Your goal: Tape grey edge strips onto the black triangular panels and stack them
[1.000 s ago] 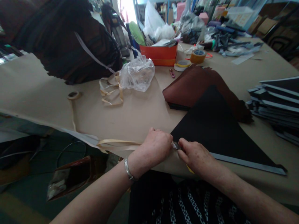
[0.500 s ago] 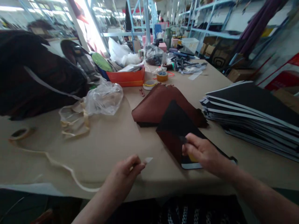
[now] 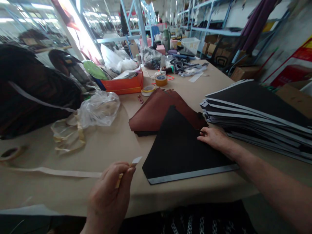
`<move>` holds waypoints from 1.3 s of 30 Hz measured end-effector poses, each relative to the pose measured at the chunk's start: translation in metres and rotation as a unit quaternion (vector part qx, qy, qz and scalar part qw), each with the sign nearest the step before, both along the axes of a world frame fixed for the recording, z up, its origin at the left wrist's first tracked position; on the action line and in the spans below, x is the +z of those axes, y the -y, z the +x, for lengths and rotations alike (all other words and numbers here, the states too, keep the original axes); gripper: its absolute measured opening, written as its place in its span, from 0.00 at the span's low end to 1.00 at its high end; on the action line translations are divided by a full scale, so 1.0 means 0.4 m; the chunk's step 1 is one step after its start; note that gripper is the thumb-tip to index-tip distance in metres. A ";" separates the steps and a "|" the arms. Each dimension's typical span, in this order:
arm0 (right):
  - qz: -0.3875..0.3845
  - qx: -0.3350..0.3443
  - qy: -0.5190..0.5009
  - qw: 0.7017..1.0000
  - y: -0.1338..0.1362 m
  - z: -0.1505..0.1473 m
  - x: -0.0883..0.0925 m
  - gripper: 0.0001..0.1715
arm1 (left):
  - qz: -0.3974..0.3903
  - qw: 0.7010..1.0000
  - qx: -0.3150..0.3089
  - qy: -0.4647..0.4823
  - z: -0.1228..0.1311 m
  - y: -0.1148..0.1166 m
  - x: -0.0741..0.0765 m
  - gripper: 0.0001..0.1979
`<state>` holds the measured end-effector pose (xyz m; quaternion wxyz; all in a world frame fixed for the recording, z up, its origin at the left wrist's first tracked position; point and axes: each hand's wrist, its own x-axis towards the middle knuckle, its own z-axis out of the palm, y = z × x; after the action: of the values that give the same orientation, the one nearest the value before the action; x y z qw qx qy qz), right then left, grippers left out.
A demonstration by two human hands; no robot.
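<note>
My left hand [image 3: 110, 188] is closed on the free end of a pale tape strip [image 3: 70, 173], whose whitish tip sticks out past the thumb and finger. This strip runs left across the table to a tape roll [image 3: 11, 153]. A black fabric panel [image 3: 180, 149] lies to the right of that hand, with a light grey band along its near edge. My right hand [image 3: 214, 138] pinches the panel at its right side. Beneath the panel's far part is a stack of reddish-brown panels [image 3: 151, 110].
On the right stands a pile of black panels with grey edges [image 3: 255, 107]. Behind are a yellow-brown tape roll [image 3: 161, 80], a white tape roll [image 3: 148, 90] and an orange box [image 3: 124, 85]. A clear plastic bag [image 3: 99, 109] and a black bundle [image 3: 34, 94] sit left.
The black panel has spread out flat, showing its full grey near edge. My right hand has moved up along its side. My left hand has shifted left, and the tape strip is straighter.
</note>
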<state>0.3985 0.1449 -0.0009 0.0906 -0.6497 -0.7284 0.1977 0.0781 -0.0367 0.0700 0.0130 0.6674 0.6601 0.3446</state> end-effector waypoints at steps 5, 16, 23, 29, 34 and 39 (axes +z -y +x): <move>-0.035 0.012 0.023 0.999 -0.002 -0.007 0.014 0.12 | -0.094 0.983 -0.158 -0.009 0.005 -0.004 -0.051 0.09; -0.269 0.045 -0.062 0.960 0.330 0.095 0.031 0.15 | -0.333 0.930 -0.146 -0.046 0.034 -0.022 -0.101 0.13; -0.300 0.066 -0.042 0.951 0.469 0.121 0.014 0.11 | -0.391 0.904 -0.146 0.089 0.067 -0.053 -0.097 0.13; -0.256 0.074 -0.108 0.958 0.394 0.121 0.110 0.16 | -0.409 0.887 -0.128 0.170 0.114 -0.063 -0.077 0.16; -0.235 0.062 -0.336 0.910 0.313 -0.038 0.160 0.17 | -0.396 0.873 -0.139 0.247 0.148 -0.049 -0.061 0.17; -0.283 0.120 -0.350 0.885 0.290 -0.161 0.123 0.11 | -0.382 0.883 -0.127 0.244 0.149 -0.044 -0.060 0.17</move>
<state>0.3343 0.0290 0.0484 0.1278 -0.4441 -0.6344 0.6197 0.1378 -0.0193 0.0460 0.4707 0.5838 0.6262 0.2131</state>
